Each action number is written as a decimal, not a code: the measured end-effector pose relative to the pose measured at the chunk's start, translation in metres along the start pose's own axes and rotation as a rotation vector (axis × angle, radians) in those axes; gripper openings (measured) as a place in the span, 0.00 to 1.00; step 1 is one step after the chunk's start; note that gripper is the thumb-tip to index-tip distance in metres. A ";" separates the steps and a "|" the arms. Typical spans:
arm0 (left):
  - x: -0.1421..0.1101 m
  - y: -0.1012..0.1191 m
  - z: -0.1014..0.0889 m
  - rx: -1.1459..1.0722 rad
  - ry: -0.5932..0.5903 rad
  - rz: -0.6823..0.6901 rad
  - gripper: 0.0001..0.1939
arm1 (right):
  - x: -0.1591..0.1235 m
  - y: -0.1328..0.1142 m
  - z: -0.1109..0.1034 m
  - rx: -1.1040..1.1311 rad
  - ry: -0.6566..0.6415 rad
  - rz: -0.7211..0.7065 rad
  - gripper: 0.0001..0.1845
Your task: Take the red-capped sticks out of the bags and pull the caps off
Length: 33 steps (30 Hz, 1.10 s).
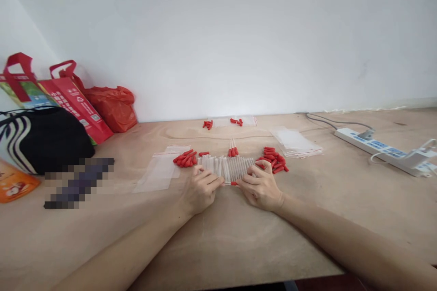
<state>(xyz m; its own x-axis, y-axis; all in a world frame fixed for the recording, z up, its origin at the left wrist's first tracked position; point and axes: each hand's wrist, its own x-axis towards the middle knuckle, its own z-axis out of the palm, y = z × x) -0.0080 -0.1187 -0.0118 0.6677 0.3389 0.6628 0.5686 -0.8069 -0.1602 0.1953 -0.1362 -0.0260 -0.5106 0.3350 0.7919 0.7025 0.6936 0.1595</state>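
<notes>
My left hand (202, 187) is closed, thumb and forefinger pinched on the end of a clear glass tube (227, 183) held crosswise. Facing it, my right hand (260, 186) pinches a small red rubber bulb (234, 183), which sits at the tube's other end; how far it is fitted on I cannot tell. Just beyond both hands lies a row of clear glass tubes (235, 169), side by side. Red rubber bulbs are heaped left (186, 159) and right (275, 160) of the row. Several droppers (233, 151) with red bulbs fitted lie behind it.
Clear plastic bags lie at the left (159, 173) and the right (295, 142). Further back, more red bulbs (207, 124) lie by another clear bag (221, 121). A white power strip (378, 148) is at the right. Red bags (112, 107) and a black bag (51, 138) stand left.
</notes>
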 end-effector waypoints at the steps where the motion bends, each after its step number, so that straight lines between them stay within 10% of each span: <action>1: 0.000 0.000 0.000 0.000 0.002 0.001 0.11 | 0.000 0.000 0.000 0.007 0.000 -0.002 0.06; 22: -0.009 -0.015 0.001 0.045 0.061 -0.154 0.10 | -0.007 0.016 -0.009 0.007 0.047 0.236 0.08; 33: 0.010 -0.014 0.016 -0.026 0.063 -0.211 0.12 | 0.012 0.103 -0.018 0.059 -0.192 1.120 0.14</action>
<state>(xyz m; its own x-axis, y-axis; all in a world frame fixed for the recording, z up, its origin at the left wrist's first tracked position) -0.0014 -0.0956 -0.0145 0.5035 0.4713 0.7241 0.6795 -0.7337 0.0051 0.2706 -0.0726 0.0105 0.3185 0.8740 0.3670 0.7895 -0.0303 -0.6130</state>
